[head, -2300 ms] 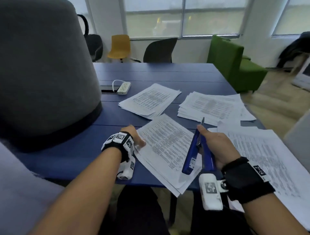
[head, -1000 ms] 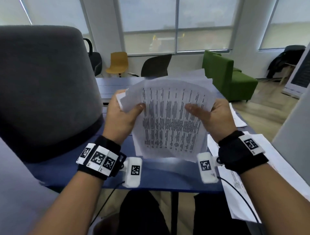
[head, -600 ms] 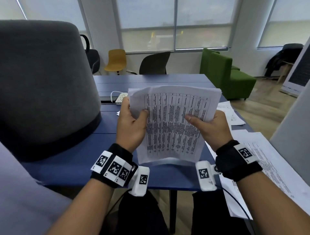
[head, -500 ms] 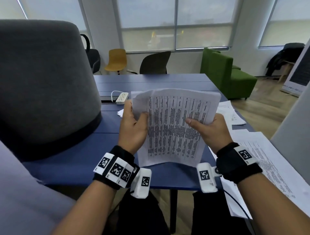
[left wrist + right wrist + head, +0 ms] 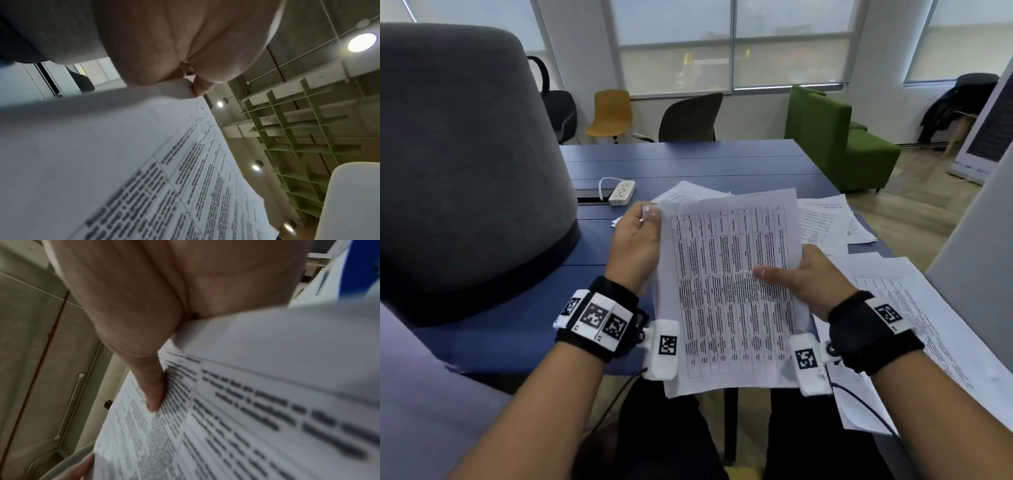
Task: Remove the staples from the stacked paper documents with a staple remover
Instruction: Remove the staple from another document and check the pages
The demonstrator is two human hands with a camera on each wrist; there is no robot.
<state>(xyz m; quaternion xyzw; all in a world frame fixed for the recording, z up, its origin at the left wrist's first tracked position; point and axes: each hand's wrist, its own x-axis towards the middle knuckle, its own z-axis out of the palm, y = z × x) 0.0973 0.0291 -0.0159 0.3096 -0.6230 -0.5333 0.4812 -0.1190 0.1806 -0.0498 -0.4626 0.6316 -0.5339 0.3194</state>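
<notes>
I hold the stapled document (image 5: 732, 294) up off the tabletop (image 5: 688, 161), above its near edge. My left hand (image 5: 635, 245) pinches the top left corner; my right hand (image 5: 803, 277) grips the right edge, thumb across the printed page. Loose papers (image 5: 828, 219) lie toward the right edge.

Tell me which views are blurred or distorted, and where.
Head view: sharp, wide-angle bending at the edges; printed sheets legible as a table. Left wrist view: near paper soft, left hand fills the top. Right wrist view: print smeared, right hand close and soft.
</notes>
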